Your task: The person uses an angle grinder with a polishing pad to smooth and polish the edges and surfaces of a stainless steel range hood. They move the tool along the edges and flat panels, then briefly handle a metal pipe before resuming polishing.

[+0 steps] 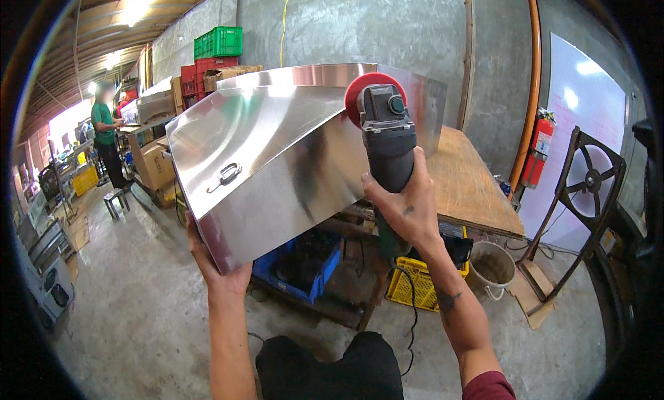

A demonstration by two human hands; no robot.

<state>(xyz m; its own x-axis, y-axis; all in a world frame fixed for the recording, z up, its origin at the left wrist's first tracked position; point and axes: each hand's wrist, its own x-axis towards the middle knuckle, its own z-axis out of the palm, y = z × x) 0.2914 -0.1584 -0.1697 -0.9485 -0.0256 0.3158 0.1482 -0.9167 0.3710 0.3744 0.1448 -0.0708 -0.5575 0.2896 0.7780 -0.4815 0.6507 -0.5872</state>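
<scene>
A shiny sheet-metal housing (277, 192) sits tilted over the wooden tabletop (474, 182), its near corner held by the left hand (220, 272); the right hand (413, 210) grips an angle grinder (389, 147), red disc (353, 99) by the upper edge; below stands a blue crate (321, 278)

The left hand (220, 275) cups upward; the right hand (415, 210), higher, grips firmly.

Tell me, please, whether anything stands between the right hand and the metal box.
Only the angle grinder that the right hand holds; its red disc overlaps the metal box in view, contact unclear.
</scene>
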